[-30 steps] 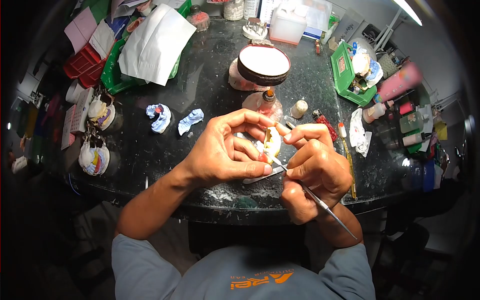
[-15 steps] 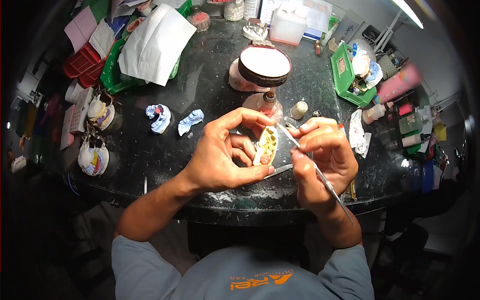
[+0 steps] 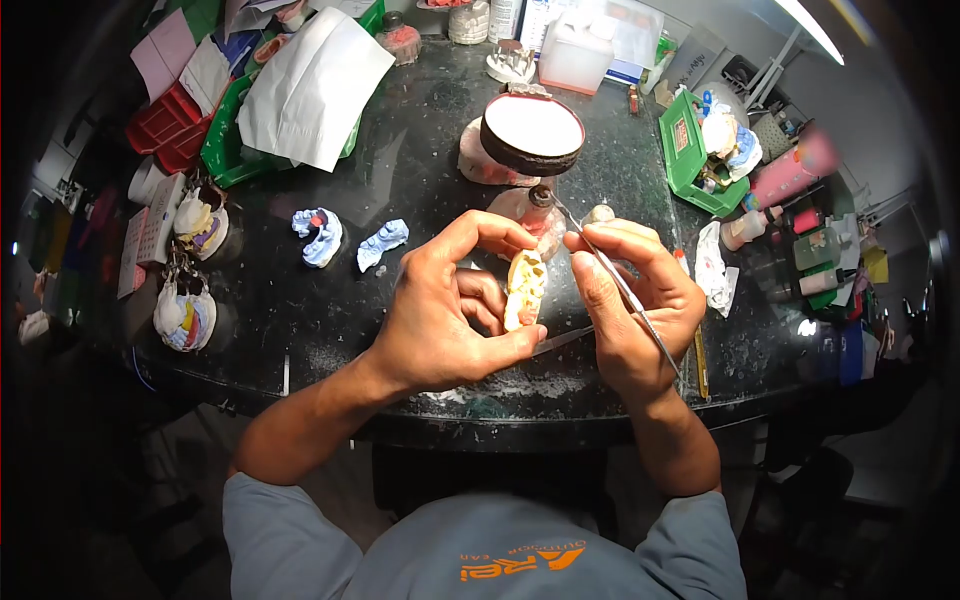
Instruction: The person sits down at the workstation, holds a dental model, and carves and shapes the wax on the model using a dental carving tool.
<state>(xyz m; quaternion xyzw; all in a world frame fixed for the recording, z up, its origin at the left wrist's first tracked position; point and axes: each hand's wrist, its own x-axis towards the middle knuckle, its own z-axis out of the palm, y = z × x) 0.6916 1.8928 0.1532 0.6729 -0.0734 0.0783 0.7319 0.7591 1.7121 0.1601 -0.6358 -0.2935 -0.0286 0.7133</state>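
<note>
My left hand (image 3: 440, 300) grips a yellowish dental model (image 3: 525, 290) on edge, between the thumb below and the index finger above. My right hand (image 3: 645, 310) pinches a thin metal dental carving tool (image 3: 622, 283) like a pen. The tool's tip points up and left, close beside the dark neck of a small glass bottle (image 3: 540, 225) resembling a spirit lamp. Whether tip and neck touch, I cannot tell. A slim metal strip (image 3: 565, 340) lies on the bench between my hands, partly hidden.
Left of my hands lie two blue pieces, a curved one (image 3: 318, 236) and a smaller one (image 3: 382, 243). Mounted dental models (image 3: 186, 312) stand farther left. A round white pad (image 3: 533, 122) is ahead. Green bins (image 3: 690, 150) flank the black bench (image 3: 420, 130).
The tool has swung up and left, bringing its tip from the model to the bottle's neck. The model has turned, showing less of its hollow face.
</note>
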